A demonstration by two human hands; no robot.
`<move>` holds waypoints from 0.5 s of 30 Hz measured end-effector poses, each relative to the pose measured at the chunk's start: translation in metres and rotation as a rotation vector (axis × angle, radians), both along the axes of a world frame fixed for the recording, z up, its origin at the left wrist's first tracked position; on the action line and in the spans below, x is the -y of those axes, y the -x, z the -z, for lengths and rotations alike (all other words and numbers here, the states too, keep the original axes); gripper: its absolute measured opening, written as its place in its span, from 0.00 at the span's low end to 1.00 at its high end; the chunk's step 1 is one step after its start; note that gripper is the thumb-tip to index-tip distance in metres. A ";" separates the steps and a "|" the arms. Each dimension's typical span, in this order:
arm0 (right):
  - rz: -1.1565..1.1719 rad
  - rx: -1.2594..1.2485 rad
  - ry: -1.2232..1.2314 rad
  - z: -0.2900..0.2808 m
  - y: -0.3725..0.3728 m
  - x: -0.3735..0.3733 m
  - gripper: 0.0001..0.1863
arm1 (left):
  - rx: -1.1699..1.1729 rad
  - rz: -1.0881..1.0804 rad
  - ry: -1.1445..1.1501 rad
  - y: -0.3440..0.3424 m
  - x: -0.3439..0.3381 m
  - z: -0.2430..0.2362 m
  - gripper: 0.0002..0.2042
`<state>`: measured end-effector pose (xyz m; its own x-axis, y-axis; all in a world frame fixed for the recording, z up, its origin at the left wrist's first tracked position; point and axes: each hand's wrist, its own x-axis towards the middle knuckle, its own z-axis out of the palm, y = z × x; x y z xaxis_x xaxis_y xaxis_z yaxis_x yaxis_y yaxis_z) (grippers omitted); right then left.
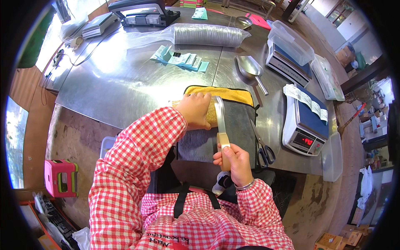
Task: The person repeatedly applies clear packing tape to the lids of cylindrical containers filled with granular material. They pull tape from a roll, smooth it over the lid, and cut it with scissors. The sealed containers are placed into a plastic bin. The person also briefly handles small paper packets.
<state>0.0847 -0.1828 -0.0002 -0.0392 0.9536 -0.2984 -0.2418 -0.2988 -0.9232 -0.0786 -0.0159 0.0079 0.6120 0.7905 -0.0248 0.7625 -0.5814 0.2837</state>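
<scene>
A clear jar of yellowish, grainy contents lies on its side on a grey cloth with a yellow border. My left hand is closed over the jar from above. In my right hand, thumb and fingers pinch what looks like a beige roll of tape, seen edge-on. A shiny clear strip runs from it up along the right end of the jar. Black-handled scissors lie at the cloth's right edge.
Right of the cloth stands a scale with paper labels on it. Behind it are another scale bearing a clear tub and a metal scoop. Stacked lids in plastic and blue label strips lie farther back.
</scene>
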 end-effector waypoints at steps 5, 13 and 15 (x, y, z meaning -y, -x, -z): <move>0.003 -0.002 0.034 0.008 -0.002 -0.020 0.18 | 0.059 0.039 0.244 0.007 -0.040 -0.004 0.43; 0.004 0.074 -0.166 -0.001 -0.001 -0.034 0.18 | 0.253 0.153 -0.208 0.011 -0.039 0.011 0.37; 0.000 0.073 -0.176 -0.006 -0.003 -0.032 0.18 | 0.090 0.104 -0.432 0.000 -0.017 0.019 0.42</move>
<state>0.0876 -0.1510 0.0054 -0.0232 0.9913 -0.1294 -0.1726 -0.1314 -0.9762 -0.0789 0.0011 -0.0112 0.6734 0.6505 0.3511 0.6769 -0.7336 0.0609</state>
